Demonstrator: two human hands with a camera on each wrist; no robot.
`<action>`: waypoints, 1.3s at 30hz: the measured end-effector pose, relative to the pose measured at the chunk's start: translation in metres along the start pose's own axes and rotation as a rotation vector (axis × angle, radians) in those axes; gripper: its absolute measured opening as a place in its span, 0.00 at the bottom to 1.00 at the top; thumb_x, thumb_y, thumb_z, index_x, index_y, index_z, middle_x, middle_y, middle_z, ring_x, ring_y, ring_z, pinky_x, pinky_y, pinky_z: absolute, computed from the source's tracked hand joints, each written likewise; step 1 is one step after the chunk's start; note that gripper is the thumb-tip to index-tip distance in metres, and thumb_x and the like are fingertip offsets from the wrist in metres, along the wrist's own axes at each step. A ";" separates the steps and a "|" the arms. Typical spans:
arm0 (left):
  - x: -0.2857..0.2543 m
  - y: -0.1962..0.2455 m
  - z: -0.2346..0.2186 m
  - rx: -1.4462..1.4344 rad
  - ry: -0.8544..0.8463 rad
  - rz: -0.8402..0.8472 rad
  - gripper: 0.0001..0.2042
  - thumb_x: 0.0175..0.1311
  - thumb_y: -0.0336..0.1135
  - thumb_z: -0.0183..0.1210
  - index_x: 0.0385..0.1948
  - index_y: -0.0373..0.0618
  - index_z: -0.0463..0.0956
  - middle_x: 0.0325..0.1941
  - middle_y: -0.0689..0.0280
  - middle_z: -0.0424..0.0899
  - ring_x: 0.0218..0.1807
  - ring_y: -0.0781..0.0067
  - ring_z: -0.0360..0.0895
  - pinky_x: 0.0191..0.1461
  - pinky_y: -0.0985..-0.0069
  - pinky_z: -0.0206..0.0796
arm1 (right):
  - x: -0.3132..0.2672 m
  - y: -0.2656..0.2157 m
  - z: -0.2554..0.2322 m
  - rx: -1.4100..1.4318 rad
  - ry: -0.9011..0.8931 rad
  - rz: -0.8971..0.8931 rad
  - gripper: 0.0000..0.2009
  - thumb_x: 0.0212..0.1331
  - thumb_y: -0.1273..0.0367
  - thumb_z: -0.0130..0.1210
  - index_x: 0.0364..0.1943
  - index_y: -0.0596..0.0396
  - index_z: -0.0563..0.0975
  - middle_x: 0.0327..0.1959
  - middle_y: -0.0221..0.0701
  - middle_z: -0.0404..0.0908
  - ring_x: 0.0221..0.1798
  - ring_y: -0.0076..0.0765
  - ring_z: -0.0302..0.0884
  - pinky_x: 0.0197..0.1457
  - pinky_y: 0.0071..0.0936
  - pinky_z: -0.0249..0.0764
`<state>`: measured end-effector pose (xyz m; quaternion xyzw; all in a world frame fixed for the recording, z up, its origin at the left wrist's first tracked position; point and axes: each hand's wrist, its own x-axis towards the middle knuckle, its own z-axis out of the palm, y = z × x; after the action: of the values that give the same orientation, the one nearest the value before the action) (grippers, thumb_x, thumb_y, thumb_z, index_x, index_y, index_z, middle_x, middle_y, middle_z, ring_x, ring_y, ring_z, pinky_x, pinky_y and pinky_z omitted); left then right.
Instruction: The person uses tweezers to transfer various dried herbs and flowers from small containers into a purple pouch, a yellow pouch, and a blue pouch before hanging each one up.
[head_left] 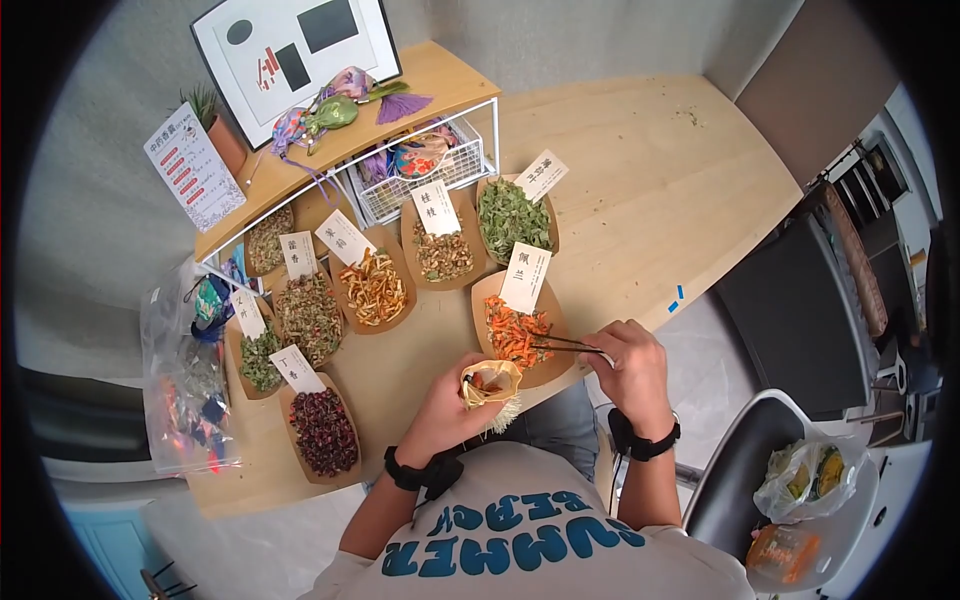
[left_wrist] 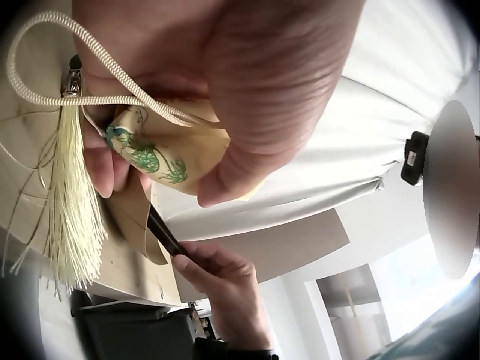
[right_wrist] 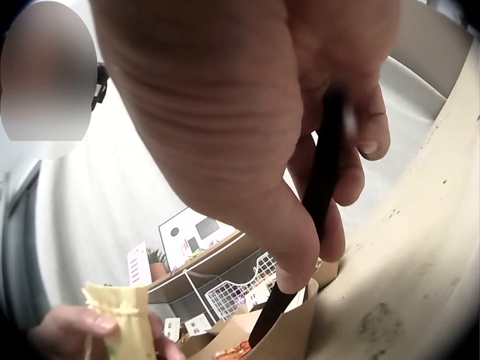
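My left hand [head_left: 447,405] holds a small yellow pouch [head_left: 490,382], its mouth open upward and some contents showing inside. In the left wrist view, green patterns mark the pouch [left_wrist: 161,154], and a pale tassel [left_wrist: 77,202] hangs from its cord. Dark tweezers [head_left: 568,345] are pinched in my right hand [head_left: 635,370], their tips at the orange pieces [head_left: 515,335] in a paper tray [head_left: 550,368] labelled with a white card [head_left: 524,278]. Seen from the right wrist, the tweezers [right_wrist: 324,172] run down from my fingers into the tray.
Several paper trays of dried herbs stand left of and behind the orange one, including dark red buds [head_left: 322,432] and green leaves [head_left: 515,215]. A wooden shelf [head_left: 440,75] with a wire basket [head_left: 385,195] stands behind. A plastic bag [head_left: 190,370] lies left; a chair [head_left: 720,470] stands right.
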<state>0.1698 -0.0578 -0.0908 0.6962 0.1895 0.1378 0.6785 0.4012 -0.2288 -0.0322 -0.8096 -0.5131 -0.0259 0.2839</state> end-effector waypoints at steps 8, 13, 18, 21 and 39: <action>0.007 0.004 0.002 -0.016 0.029 -0.030 0.20 0.69 0.26 0.71 0.61 0.38 0.77 0.55 0.66 0.86 0.57 0.76 0.83 0.63 0.73 0.75 | 0.010 0.008 0.006 -0.014 0.095 0.120 0.08 0.56 0.70 0.74 0.38 0.54 0.90 0.32 0.35 0.86 0.38 0.49 0.85 0.41 0.44 0.80; 0.008 0.005 0.004 0.003 0.008 0.002 0.22 0.69 0.26 0.71 0.62 0.38 0.76 0.57 0.65 0.85 0.59 0.75 0.83 0.64 0.72 0.75 | 0.013 0.006 0.009 -0.041 0.030 0.068 0.06 0.57 0.69 0.73 0.37 0.54 0.89 0.31 0.35 0.84 0.38 0.49 0.85 0.40 0.43 0.80; 0.004 0.005 0.001 -0.066 -0.017 0.031 0.23 0.68 0.24 0.71 0.64 0.38 0.76 0.62 0.62 0.85 0.63 0.74 0.82 0.69 0.71 0.73 | 0.009 0.000 0.004 0.017 -0.052 0.039 0.06 0.57 0.69 0.73 0.37 0.53 0.89 0.30 0.34 0.84 0.38 0.48 0.84 0.41 0.43 0.80; 0.000 0.005 -0.001 -0.039 -0.023 0.054 0.23 0.67 0.22 0.69 0.65 0.38 0.77 0.65 0.62 0.85 0.65 0.73 0.82 0.71 0.71 0.73 | 0.007 0.003 0.001 0.035 -0.051 0.020 0.07 0.56 0.69 0.74 0.37 0.52 0.89 0.31 0.33 0.84 0.39 0.47 0.83 0.41 0.43 0.80; -0.002 0.005 -0.004 -0.064 -0.006 0.030 0.24 0.66 0.21 0.70 0.64 0.38 0.75 0.64 0.63 0.84 0.64 0.74 0.81 0.70 0.72 0.73 | 0.010 0.002 0.016 -0.077 -0.010 -0.177 0.08 0.49 0.71 0.74 0.34 0.54 0.88 0.30 0.30 0.82 0.38 0.43 0.80 0.44 0.40 0.73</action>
<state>0.1668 -0.0553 -0.0851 0.6775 0.1724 0.1518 0.6987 0.4038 -0.2136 -0.0429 -0.7716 -0.5826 -0.0662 0.2467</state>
